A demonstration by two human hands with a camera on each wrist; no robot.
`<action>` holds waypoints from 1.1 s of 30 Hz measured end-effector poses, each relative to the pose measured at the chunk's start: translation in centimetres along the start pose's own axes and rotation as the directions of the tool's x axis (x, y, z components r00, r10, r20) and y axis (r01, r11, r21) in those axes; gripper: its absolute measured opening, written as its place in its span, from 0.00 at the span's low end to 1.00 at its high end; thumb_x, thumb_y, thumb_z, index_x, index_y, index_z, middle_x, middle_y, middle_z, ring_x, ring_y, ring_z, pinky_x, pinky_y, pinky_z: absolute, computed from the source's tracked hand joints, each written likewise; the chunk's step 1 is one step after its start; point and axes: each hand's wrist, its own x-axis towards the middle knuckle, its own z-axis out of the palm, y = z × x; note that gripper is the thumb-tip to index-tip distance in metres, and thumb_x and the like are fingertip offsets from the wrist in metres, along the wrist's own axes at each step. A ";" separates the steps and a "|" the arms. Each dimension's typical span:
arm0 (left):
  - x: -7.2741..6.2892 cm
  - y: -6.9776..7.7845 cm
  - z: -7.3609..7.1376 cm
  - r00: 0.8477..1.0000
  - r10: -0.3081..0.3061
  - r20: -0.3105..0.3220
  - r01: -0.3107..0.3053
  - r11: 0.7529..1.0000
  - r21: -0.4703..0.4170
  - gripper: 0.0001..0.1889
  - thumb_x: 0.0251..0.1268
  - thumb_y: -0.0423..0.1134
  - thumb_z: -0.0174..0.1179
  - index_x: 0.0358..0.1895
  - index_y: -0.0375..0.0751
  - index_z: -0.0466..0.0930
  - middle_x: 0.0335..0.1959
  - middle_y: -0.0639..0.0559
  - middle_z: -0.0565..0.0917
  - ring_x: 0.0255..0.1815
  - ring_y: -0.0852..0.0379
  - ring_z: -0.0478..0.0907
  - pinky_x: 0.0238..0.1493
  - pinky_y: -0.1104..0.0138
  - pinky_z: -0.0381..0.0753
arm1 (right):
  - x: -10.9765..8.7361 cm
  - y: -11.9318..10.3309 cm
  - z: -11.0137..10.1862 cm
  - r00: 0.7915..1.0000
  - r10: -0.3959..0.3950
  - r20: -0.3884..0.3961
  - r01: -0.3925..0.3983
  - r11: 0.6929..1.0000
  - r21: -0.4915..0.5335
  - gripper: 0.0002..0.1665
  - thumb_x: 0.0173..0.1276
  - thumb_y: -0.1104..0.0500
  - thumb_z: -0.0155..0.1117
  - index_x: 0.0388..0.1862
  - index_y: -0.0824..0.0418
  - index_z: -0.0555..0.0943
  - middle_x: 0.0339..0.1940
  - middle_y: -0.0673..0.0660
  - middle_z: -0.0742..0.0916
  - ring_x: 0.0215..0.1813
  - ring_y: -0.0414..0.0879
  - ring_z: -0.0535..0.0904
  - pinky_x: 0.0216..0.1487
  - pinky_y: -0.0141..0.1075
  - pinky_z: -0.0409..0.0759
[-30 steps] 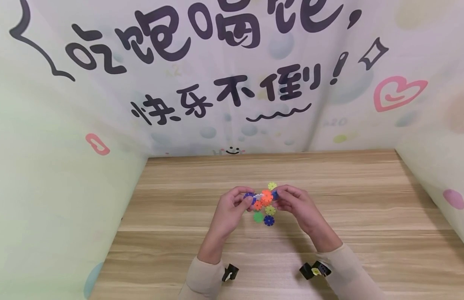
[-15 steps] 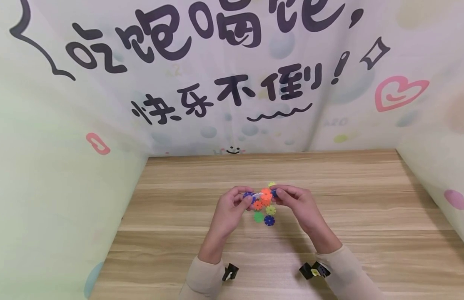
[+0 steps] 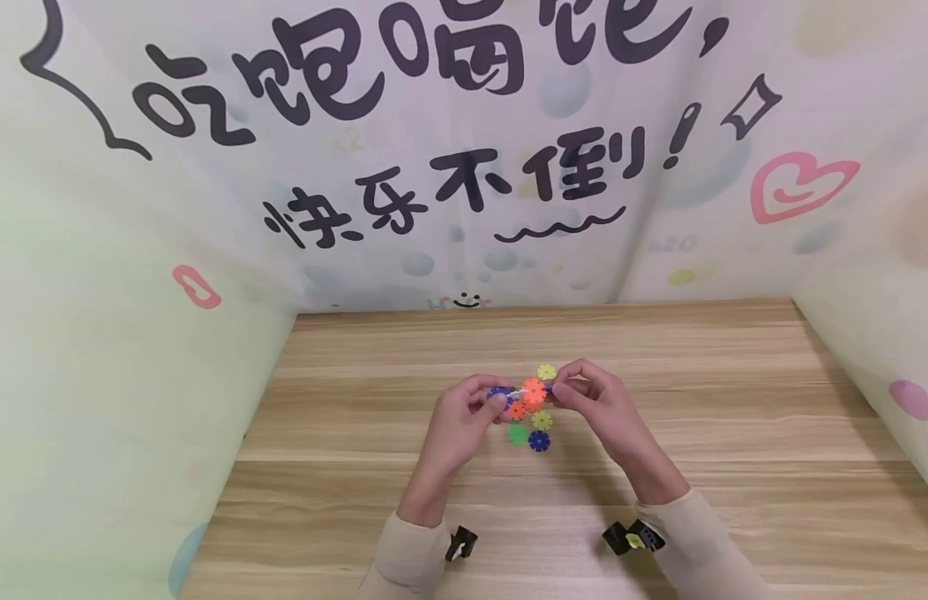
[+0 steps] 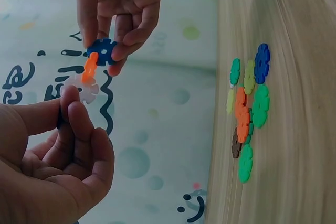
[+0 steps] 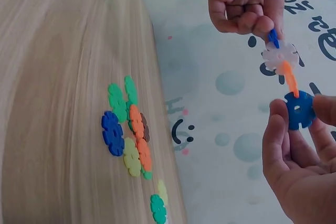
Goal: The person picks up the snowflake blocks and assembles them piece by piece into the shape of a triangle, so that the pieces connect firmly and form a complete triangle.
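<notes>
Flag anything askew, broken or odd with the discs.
Nothing stands out. The disc chain runs from the left hand to the right hand with no visible gap. The loose discs lie on the table, some overlapping; they look evenly notched, not chipped.
</notes>
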 end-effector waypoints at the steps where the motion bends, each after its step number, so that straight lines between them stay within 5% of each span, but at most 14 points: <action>1: 0.0 -0.2 -0.1 1.000 0.003 -0.004 -0.003 1.000 0.004 0.12 0.72 0.32 0.59 0.54 0.33 0.80 0.33 0.47 0.87 0.36 0.49 0.84 0.44 0.60 0.85 | 0.0 -0.1 -0.1 1.000 0.000 0.016 0.000 1.000 -0.011 0.11 0.74 0.61 0.63 0.44 0.70 0.76 0.45 0.68 0.85 0.47 0.55 0.85 0.53 0.46 0.84; 6: 0.0 -0.6 -0.4 1.000 0.025 -0.013 -0.025 0.999 0.042 0.10 0.72 0.36 0.60 0.52 0.39 0.82 0.33 0.47 0.87 0.35 0.50 0.84 0.43 0.56 0.85 | 0.0 -0.2 -0.3 0.998 0.011 0.068 -0.007 0.999 -0.050 0.09 0.72 0.63 0.64 0.42 0.69 0.77 0.44 0.65 0.87 0.48 0.64 0.84 0.51 0.42 0.84; 14: 0.0 -0.2 -0.1 0.997 0.054 -0.054 -0.049 0.994 0.096 0.10 0.72 0.34 0.60 0.52 0.38 0.83 0.30 0.52 0.87 0.33 0.50 0.85 0.38 0.63 0.86 | 0.0 0.3 0.1 0.999 0.027 0.032 -0.026 0.999 -0.035 0.09 0.72 0.64 0.64 0.42 0.70 0.77 0.42 0.63 0.88 0.46 0.58 0.86 0.50 0.42 0.85; 21: 0.1 -0.6 -0.2 0.997 0.068 -0.029 -0.067 0.997 0.032 0.11 0.72 0.35 0.60 0.53 0.35 0.81 0.31 0.43 0.86 0.37 0.36 0.83 0.43 0.52 0.85 | 0.2 0.3 0.2 1.000 0.023 0.012 -0.023 0.999 -0.042 0.11 0.74 0.61 0.63 0.46 0.69 0.77 0.41 0.64 0.88 0.47 0.61 0.85 0.50 0.42 0.85; 26: 0.2 -0.9 -0.4 0.999 0.050 -0.002 -0.050 0.998 0.033 0.13 0.74 0.38 0.59 0.55 0.35 0.80 0.32 0.42 0.86 0.39 0.38 0.83 0.42 0.61 0.85 | 0.3 0.2 0.3 1.000 0.000 0.011 0.002 0.995 -0.095 0.17 0.76 0.56 0.61 0.52 0.68 0.77 0.44 0.64 0.87 0.47 0.66 0.84 0.48 0.43 0.85; 33: 0.3 -0.6 -1.3 0.998 -0.018 -0.061 0.019 1.000 0.023 0.13 0.76 0.35 0.56 0.58 0.36 0.79 0.35 0.41 0.86 0.40 0.45 0.84 0.43 0.66 0.84 | 2.1 1.8 -1.1 0.996 0.046 -0.078 -0.055 0.992 -0.117 0.25 0.78 0.48 0.56 0.62 0.66 0.73 0.53 0.69 0.82 0.45 0.66 0.83 0.50 0.53 0.83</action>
